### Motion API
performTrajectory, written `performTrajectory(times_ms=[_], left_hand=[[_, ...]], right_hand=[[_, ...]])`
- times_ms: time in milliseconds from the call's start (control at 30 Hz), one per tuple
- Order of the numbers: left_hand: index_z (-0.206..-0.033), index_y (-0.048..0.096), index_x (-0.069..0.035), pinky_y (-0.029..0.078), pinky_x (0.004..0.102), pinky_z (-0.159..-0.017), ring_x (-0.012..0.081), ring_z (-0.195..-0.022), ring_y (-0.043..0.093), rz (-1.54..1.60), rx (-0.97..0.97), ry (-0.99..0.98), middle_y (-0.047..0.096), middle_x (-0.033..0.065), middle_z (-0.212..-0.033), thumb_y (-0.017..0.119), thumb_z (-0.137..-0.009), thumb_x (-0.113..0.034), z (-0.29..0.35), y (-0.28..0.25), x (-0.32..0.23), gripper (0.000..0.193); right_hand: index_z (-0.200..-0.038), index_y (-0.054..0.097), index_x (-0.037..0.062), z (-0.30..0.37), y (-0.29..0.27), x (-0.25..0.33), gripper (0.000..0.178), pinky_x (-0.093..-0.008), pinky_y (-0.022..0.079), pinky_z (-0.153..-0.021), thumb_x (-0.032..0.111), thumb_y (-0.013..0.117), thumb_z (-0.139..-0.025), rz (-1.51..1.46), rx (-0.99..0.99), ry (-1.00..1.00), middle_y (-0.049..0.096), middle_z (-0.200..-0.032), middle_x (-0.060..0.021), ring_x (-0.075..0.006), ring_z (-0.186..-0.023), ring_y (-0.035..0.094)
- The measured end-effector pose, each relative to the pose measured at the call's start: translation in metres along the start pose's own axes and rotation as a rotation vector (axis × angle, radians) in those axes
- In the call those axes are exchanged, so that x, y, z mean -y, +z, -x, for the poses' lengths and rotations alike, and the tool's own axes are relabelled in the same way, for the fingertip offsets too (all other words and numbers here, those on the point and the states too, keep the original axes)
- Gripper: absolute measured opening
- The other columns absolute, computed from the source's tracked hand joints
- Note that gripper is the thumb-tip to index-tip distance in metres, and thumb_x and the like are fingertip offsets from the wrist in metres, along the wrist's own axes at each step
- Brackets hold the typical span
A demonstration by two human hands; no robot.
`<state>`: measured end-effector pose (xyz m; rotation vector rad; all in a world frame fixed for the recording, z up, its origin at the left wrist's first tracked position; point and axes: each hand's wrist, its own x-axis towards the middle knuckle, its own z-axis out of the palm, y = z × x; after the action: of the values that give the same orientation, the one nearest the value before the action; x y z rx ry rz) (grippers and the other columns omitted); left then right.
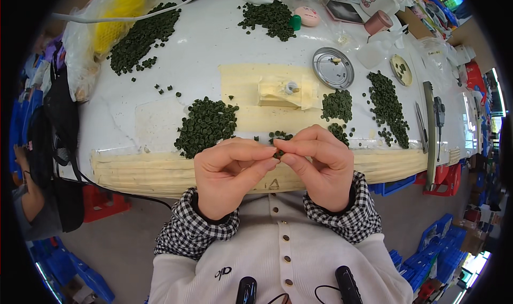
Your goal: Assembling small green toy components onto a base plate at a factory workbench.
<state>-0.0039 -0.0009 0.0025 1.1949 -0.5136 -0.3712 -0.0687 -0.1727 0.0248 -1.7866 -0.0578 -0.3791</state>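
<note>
Above the table's taped near edge, my left hand (227, 175) and my right hand (323, 167) meet fingertip to fingertip. Both pinch a small dark green round part (278, 154), mostly covered by the thumbs and forefingers. Just beyond the fingers lie a few similar loose parts (280, 135). A larger heap of green round parts (207, 126) is left of them, close to my left hand. Smaller groups of green parts (337, 106) lie past my right hand. Straight ahead, a tape-covered block (283, 91) with a metal knob on top sits on a patch of masking tape.
More green parts form a long heap (388, 109) at right and heaps at the far left (144, 39) and far middle (269, 19). A round metal lid (333, 67), tweezers (421, 125) and a long bar (429, 138) lie right. Another person's arm (32, 194) shows at left.
</note>
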Motion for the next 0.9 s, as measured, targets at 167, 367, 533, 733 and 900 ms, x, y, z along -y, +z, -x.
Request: performTrajectory(times_ms=[167, 367, 533, 733, 900], left_hand=[[-0.098, 0.070, 0.003, 0.050, 0.0214, -0.068, 0.0117, -0.080, 0.064, -0.046, 0.006, 0.028, 0.068, 0.0124, -0.093, 0.068, -0.078, 0.014, 0.000, 0.000, 0.000, 0.024], [-0.097, 0.071, 0.001, 0.050, 0.0220, -0.068, 0.0140, -0.080, 0.065, -0.177, 0.052, 0.103, 0.069, 0.0130, -0.094, 0.068, -0.078, 0.014, -0.002, -0.002, -0.002, 0.023], [-0.099, 0.068, 0.004, 0.054, 0.0236, -0.074, 0.0145, -0.084, 0.066, 0.068, -0.111, -0.058, 0.069, 0.0122, -0.095, 0.067, -0.080, 0.013, 0.001, 0.007, -0.006, 0.021], [-0.101, 0.066, 0.006, 0.055, 0.0249, -0.078, 0.0153, -0.087, 0.066, 0.017, -0.088, -0.015, 0.067, 0.0133, -0.098, 0.066, -0.082, 0.012, 0.002, 0.002, -0.003, 0.020], [-0.100, 0.067, 0.006, 0.055, 0.0245, -0.077, 0.0163, -0.088, 0.066, -0.056, -0.095, 0.040, 0.066, 0.0137, -0.099, 0.065, -0.081, 0.015, 0.000, 0.002, -0.006, 0.021]], right_hand=[[-0.106, 0.072, 0.0039, 0.002, -0.001, 0.001, 0.026, -0.0226, 0.048, -0.066, -0.001, 0.071, -0.081, 0.012, -0.001, 0.006, 0.064, -0.088, -0.0070, -0.0122, -0.076, 0.061], [-0.109, 0.071, 0.0039, 0.001, -0.003, 0.001, 0.028, -0.0226, 0.048, -0.065, -0.002, 0.070, -0.081, 0.065, 0.050, -0.041, 0.062, -0.088, -0.0067, -0.0124, -0.075, 0.060], [-0.116, 0.068, 0.0043, 0.000, 0.000, 0.003, 0.034, -0.0235, 0.048, -0.063, -0.002, 0.068, -0.083, 0.139, 0.084, -0.146, 0.061, -0.089, -0.0074, -0.0134, -0.073, 0.059], [-0.117, 0.066, 0.0011, 0.001, 0.004, 0.006, 0.034, -0.0239, 0.049, -0.063, -0.003, 0.067, -0.083, 0.151, 0.028, -0.129, 0.062, -0.092, -0.0092, -0.0148, -0.074, 0.060], [-0.115, 0.067, 0.0001, 0.003, 0.000, 0.002, 0.033, -0.0239, 0.049, -0.063, -0.004, 0.067, -0.082, 0.162, 0.057, -0.167, 0.063, -0.090, -0.0099, -0.0157, -0.073, 0.061]])
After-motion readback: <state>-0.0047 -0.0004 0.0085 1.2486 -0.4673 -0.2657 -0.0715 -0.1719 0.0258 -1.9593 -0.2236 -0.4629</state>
